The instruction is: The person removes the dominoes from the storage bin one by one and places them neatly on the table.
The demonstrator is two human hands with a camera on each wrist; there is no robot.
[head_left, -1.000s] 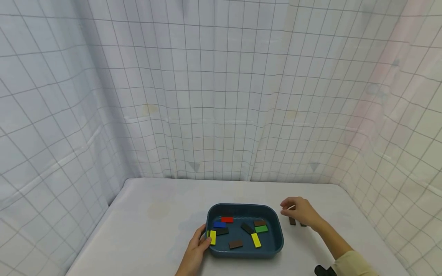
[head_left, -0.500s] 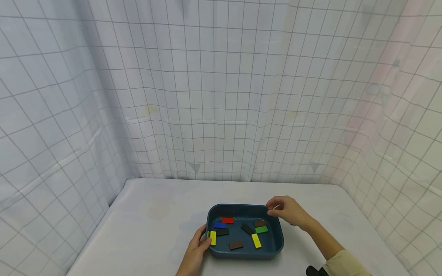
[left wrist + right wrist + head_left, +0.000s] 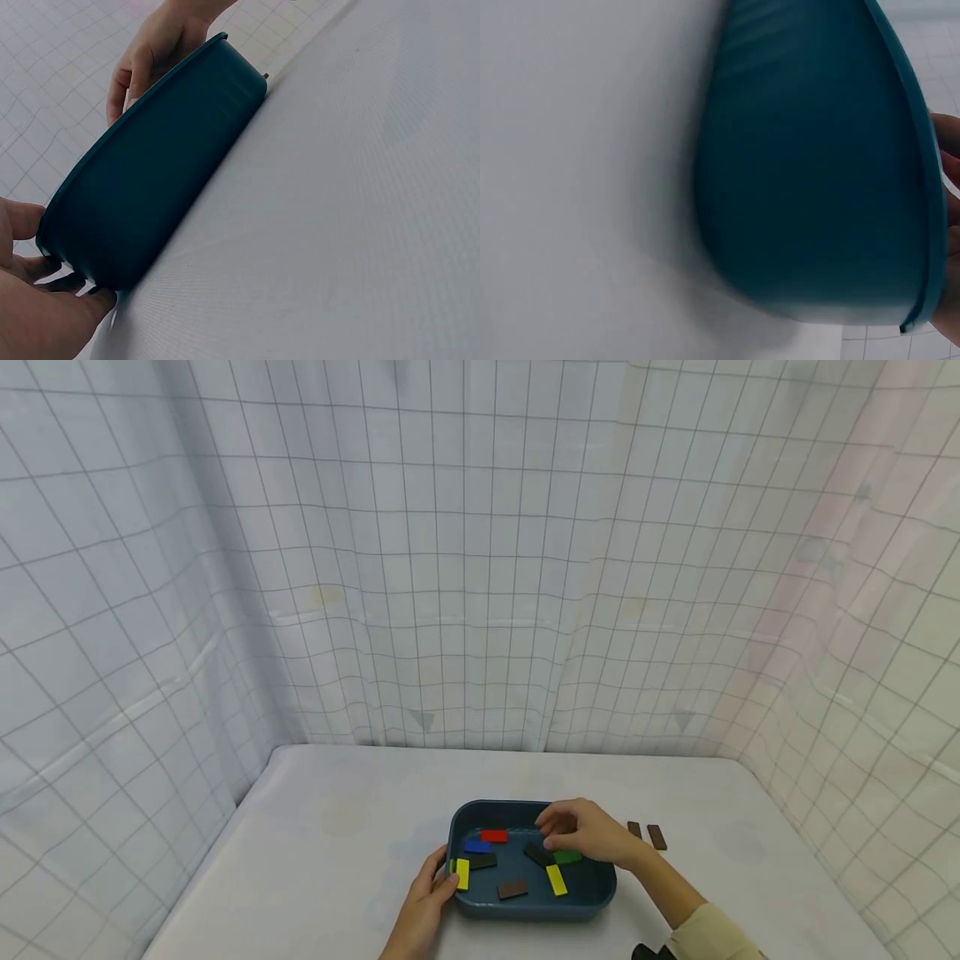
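A dark teal plastic tub [image 3: 525, 912] stands on the white table. My left hand [image 3: 422, 906] grips its left wall, thumb over the rim; in the left wrist view that hand's fingers [image 3: 96, 300] press the outer side. Inside lie small flat rectangular blocks: red [image 3: 493, 836], blue [image 3: 477, 847], brown [image 3: 513, 889] and several others. My right hand [image 3: 592, 833] hovers over the tub's right half, fingers bent downward, thumb apart from them, nothing visible between. Just below it are a green block [image 3: 567, 857], a black block [image 3: 537, 854] and a yellow block [image 3: 557, 880].
Two brown blocks [image 3: 657, 837] lie side by side on the table [image 3: 330, 860], right of the tub. White grid-patterned curtains [image 3: 480, 610] hang behind the table and along both sides. A dark strap shows at the right wrist's sleeve [image 3: 708, 933].
My right hand has moved left from above the brown blocks on the table to over the tub, uncovering those blocks and covering a brown one inside. My left hand and the tub stay put.
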